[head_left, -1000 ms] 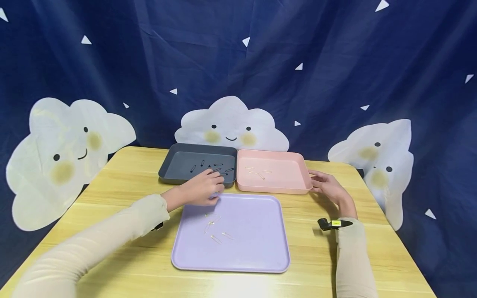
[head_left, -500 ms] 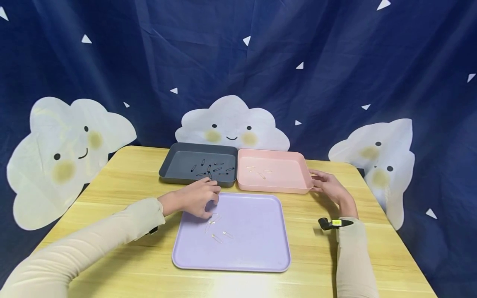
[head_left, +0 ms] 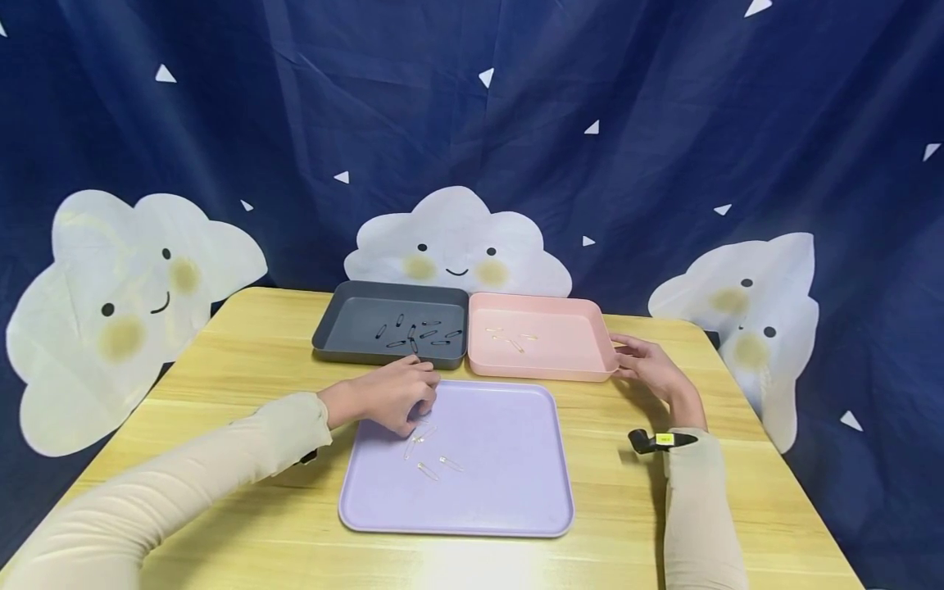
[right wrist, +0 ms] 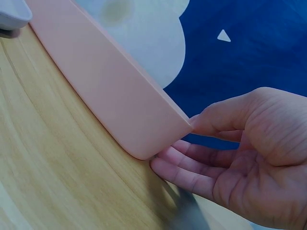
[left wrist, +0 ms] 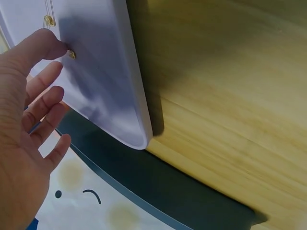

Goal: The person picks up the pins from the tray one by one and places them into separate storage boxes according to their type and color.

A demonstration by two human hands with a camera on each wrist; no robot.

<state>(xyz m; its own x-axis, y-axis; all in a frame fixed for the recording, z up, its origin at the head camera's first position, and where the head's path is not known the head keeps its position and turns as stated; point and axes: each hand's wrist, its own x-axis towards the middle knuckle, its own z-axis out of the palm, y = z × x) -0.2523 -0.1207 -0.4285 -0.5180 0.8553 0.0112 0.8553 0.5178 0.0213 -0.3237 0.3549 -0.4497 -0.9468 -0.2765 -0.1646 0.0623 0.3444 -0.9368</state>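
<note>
My left hand (head_left: pixel 394 393) is over the far left part of the lilac tray (head_left: pixel 509 492), fingers apart and loosely bent. In the left wrist view its thumb tip is right at the gold head of a safety pin (left wrist: pixel 72 54), most of which is hidden. Several more gold safety pins (head_left: pixel 428 472) lie nearby on that tray. On the right, my right hand (head_left: pixel 652 369) touches the outer wall of the pink tray (head_left: pixel 542 370) with relaxed fingers, thumb at the rim corner in the right wrist view. Several gold safety pins (head_left: pixel 519 347) lie inside the pink tray.
A dark grey tray (head_left: pixel 347 358) with several black safety pins (head_left: pixel 429 334) stands against the pink tray's left side. All the trays are on a wooden table (head_left: pixel 619 508). Behind hangs a navy curtain (head_left: pixel 413 98) printed with clouds.
My left hand has drawn back from the dark grey tray toward the lilac one and come down by the gold safety pins. My right hand stays at the pink tray.
</note>
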